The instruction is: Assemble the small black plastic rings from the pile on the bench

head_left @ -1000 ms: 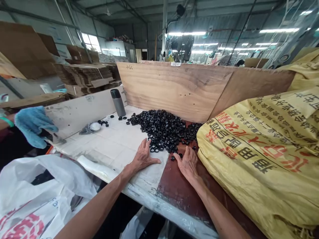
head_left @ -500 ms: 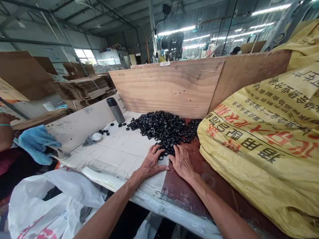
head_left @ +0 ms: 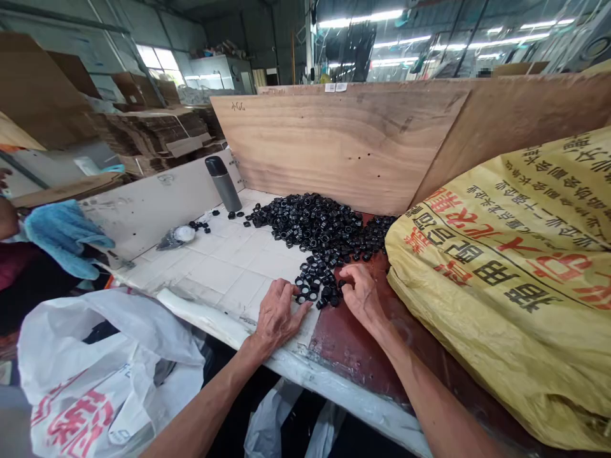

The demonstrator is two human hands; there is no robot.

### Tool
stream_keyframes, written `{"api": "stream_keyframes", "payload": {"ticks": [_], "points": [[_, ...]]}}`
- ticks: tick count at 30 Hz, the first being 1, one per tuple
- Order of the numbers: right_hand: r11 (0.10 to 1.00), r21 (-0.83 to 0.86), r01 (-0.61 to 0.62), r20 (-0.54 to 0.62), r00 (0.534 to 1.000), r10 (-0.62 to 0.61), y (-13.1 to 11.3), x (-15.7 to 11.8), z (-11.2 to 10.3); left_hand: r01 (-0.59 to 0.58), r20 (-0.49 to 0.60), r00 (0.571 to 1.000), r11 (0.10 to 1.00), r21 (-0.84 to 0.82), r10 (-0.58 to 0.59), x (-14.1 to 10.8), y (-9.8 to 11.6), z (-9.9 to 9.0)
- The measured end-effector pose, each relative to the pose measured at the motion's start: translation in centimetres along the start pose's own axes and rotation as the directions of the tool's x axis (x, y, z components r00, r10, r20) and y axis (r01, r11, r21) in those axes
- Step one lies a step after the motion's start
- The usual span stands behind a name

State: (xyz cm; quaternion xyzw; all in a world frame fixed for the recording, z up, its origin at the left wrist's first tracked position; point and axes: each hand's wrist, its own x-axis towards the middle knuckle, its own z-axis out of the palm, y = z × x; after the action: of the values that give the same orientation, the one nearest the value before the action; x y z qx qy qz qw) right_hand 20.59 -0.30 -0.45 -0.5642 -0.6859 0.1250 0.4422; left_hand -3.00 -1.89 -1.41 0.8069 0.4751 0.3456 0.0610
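A large heap of small black rings [head_left: 315, 228] lies on the white tiled table top [head_left: 224, 270], spreading onto a dark red-brown board [head_left: 351, 356]. A smaller patch of the same rings [head_left: 317, 286] trails toward me between my hands. My left hand [head_left: 277, 316] rests flat on the tiles, its fingertips touching the patch's left side. My right hand [head_left: 363, 296] sits on the brown board, fingers curled against the patch's right side. Neither hand visibly holds a ring.
A plywood board [head_left: 334, 146] walls the far side, and a bulging yellow printed sack [head_left: 496, 280] lies to the right. A steel flask [head_left: 223, 184], a small clear bag [head_left: 176, 238], a blue cloth [head_left: 64, 238] and a white plastic bag [head_left: 109, 362] are on the left.
My hands have drawn apart slightly, and rings now trail from the heap toward the table's front edge between them. The camera view has shifted upward.
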Motion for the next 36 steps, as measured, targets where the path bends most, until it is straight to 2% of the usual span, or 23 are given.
{"api": "stream_keyframes", "payload": {"ticks": [1, 2, 4, 5, 6, 7, 10, 12, 15, 18, 23, 29, 36], "points": [[0.999, -0.025, -0.028, 0.081, 0.996, 0.03, -0.2, 0.3, -1.1, 0.024, 0.011, 1.0, 1.0, 0.012, -0.025, -0.1, 0.0, 0.0], [0.998, -0.042, -0.051, 0.216, 0.975, 0.059, -0.5, 0.6, -2.1, 0.032, 0.039, 0.999, 0.999, 0.016, -0.033, -0.2, 0.0, 0.1], [0.991, -0.086, -0.105, 0.463, 0.877, 0.133, -1.2, 0.7, -3.5, -0.024, 0.131, 0.991, 1.0, 0.01, 0.023, -0.2, 0.0, 0.4], [0.986, -0.122, -0.118, 0.54, 0.825, 0.165, -1.6, 0.7, -3.8, -0.078, 0.178, 0.981, 0.997, 0.009, 0.076, -0.2, 0.0, 0.6], [0.98, -0.162, -0.115, 0.579, 0.793, 0.189, -2.0, 0.5, -3.9, -0.136, 0.221, 0.967, 0.991, 0.01, 0.13, -0.1, 0.0, 0.8], [0.975, -0.202, -0.096, 0.588, 0.784, 0.199, -2.3, 0.3, -3.7, -0.187, 0.258, 0.95, 0.982, 0.011, 0.178, 0.1, 0.1, 1.0], [0.952, -0.305, 0.011, 0.524, 0.837, 0.158, -3.1, -0.5, -2.1, -0.259, 0.312, 0.918, 0.966, 0.005, 0.245, 0.5, 0.3, 1.4], [0.937, -0.343, 0.067, 0.494, 0.861, 0.119, -3.4, -0.9, -1.0, -0.25, 0.299, 0.923, 0.968, -0.019, 0.244, 0.8, 0.3, 1.5], [0.95, -0.301, 0.088, 0.501, 0.862, 0.079, -3.3, -1.1, -0.4, -0.188, 0.226, 0.952, 0.977, -0.102, 0.207, 0.9, 0.2, 1.5], [0.975, -0.218, 0.033, 0.506, 0.859, 0.084, -3.2, -1.0, -0.7, -0.119, 0.169, 0.974, 0.975, -0.186, 0.151, 1.0, 0.2, 1.2], [0.985, -0.147, -0.094, 0.525, 0.836, 0.158, -3.1, -0.6, -1.5, -0.054, 0.167, 0.982, 0.976, -0.21, 0.091, 0.8, 0.6, 0.5], [0.984, -0.084, -0.16, 0.507, 0.843, 0.181, -2.8, -0.6, -1.3, -0.145, 0.251, 0.953, 0.983, -0.108, 0.168, 0.5, 0.2, 1.0], [0.967, -0.017, -0.253, 0.469, 0.853, 0.231, -3.2, -0.9, -0.2, -0.154, 0.245, 0.95, 0.974, -0.167, 0.193, 0.5, -0.2, 1.8]]}}
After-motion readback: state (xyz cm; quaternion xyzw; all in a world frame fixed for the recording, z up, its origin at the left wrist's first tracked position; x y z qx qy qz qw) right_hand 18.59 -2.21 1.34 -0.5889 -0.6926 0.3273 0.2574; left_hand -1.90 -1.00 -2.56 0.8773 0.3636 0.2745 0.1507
